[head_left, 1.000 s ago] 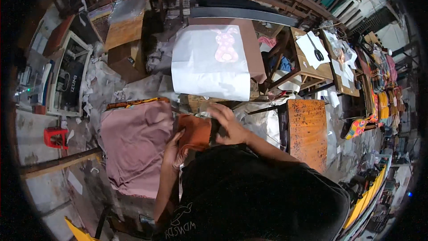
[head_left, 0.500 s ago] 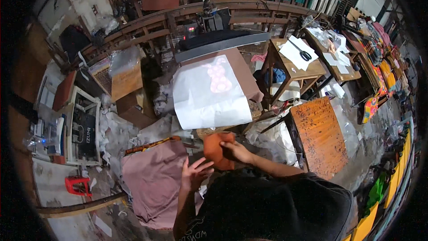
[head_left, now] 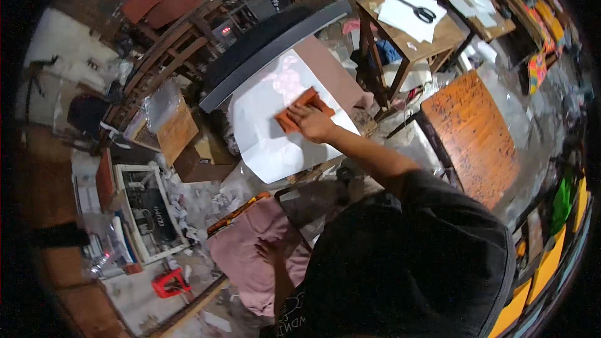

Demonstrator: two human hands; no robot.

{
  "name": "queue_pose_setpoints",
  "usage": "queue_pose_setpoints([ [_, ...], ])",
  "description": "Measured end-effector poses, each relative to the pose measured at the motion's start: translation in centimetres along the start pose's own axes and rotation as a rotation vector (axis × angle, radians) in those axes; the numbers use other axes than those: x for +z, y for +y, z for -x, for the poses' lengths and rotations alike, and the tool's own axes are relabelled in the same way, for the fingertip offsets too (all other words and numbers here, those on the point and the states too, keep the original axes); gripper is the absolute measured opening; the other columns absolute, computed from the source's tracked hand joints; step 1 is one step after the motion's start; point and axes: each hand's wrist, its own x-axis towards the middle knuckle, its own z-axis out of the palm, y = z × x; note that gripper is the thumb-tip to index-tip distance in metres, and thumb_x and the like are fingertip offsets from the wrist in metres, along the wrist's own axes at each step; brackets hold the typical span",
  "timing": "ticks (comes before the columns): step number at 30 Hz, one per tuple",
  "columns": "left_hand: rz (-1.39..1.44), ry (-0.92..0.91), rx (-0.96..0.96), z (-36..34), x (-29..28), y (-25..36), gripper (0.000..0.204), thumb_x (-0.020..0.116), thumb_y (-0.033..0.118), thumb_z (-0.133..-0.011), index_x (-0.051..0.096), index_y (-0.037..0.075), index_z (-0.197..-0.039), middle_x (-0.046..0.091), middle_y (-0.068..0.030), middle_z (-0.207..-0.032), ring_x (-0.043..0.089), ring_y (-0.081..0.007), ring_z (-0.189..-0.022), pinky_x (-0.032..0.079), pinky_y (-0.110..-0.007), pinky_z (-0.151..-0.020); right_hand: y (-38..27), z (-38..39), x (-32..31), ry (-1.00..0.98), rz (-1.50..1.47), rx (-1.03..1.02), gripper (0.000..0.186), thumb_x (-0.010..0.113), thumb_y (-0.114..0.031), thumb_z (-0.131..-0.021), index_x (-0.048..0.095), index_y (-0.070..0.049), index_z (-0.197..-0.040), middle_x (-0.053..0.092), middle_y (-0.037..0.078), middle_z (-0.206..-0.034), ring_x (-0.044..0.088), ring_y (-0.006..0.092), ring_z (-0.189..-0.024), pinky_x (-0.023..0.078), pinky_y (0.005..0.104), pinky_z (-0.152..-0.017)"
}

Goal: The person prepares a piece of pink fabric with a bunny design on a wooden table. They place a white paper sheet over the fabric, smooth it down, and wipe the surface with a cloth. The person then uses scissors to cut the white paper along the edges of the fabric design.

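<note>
My right hand (head_left: 313, 124) presses a folded orange-brown cloth (head_left: 305, 97) down on a large white sheet (head_left: 266, 150), its fingers over the cloth. The sheet lies over mauve-brown fabric (head_left: 332, 66) on a flat press bed. Faint pink printed shapes (head_left: 289, 75) show near the sheet's far end, just beyond the cloth. My left hand (head_left: 270, 251) rests with fingers spread on a pile of mauve fabric (head_left: 241, 250) to the near left.
Behind the sheet stands the press's dark top plate (head_left: 263, 47) with a grey edge. Black scissors (head_left: 422, 14) lie on papers on a wooden table (head_left: 410, 47). A speckled orange tabletop (head_left: 469, 131) stands right; a red stool (head_left: 170, 283) is low left.
My right hand has carried the orange-brown cloth forward onto the white sheet. My left hand has moved down onto the mauve fabric pile. The view has turned and moved nearer.
</note>
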Motion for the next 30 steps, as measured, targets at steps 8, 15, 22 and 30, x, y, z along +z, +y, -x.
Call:
queue_pose_setpoints([
  [8, -0.824, 0.793, 0.140, -1.5, 6.0, -2.5, 0.101, 0.041, 0.081, -0.090, 0.005, 0.025, -0.165, -0.003, -0.0138, -0.172, 0.003, -0.0418, -0.156, 0.016, -0.071, -0.117, 3.2, -5.6, 1.3, -0.029, -0.004, 0.181, 0.075, 0.044, -0.048, -0.103, 0.029, -0.001, -0.158, 0.021, 0.016, -0.168, 0.017, 0.0352, -0.156, 0.015, 0.0538, -0.125],
  [15, -0.180, 0.197, -0.361, -1.2, 7.4, -2.0, 0.104, 0.046, 0.085, -0.085, 0.011, 0.029, -0.165, 0.001, -0.0100, -0.172, 0.006, -0.0426, -0.156, 0.017, -0.072, -0.116, -1.3, -2.9, 3.6, -0.108, 0.023, -0.119, 0.074, 0.046, -0.047, -0.102, 0.032, 0.002, -0.156, 0.025, 0.020, -0.166, 0.020, 0.0367, -0.155, 0.017, 0.0553, -0.125],
  [22, 0.040, 0.014, -0.262, -0.6, 3.5, 1.1, 0.104, 0.047, 0.086, -0.084, 0.017, 0.027, -0.164, 0.005, -0.0111, -0.172, 0.009, -0.0436, -0.155, 0.018, -0.073, -0.116, 5.0, -8.5, 2.6, 0.159, 0.123, 0.307, 0.071, 0.039, -0.048, -0.104, 0.036, 0.002, -0.155, 0.030, 0.022, -0.164, 0.021, 0.0368, -0.154, 0.013, 0.0541, -0.125],
  [30, -0.118, 0.216, -0.264, 0.5, 3.8, 2.6, 0.103, 0.045, 0.086, -0.084, 0.019, 0.026, -0.164, 0.012, -0.0133, -0.171, 0.014, -0.0441, -0.154, 0.018, -0.076, -0.113, 3.2, -5.3, 3.5, -0.061, 0.047, -0.156, 0.061, 0.050, -0.037, -0.099, 0.047, 0.000, -0.147, 0.045, 0.020, -0.155, 0.038, 0.0370, -0.146, 0.024, 0.0585, -0.120],
])
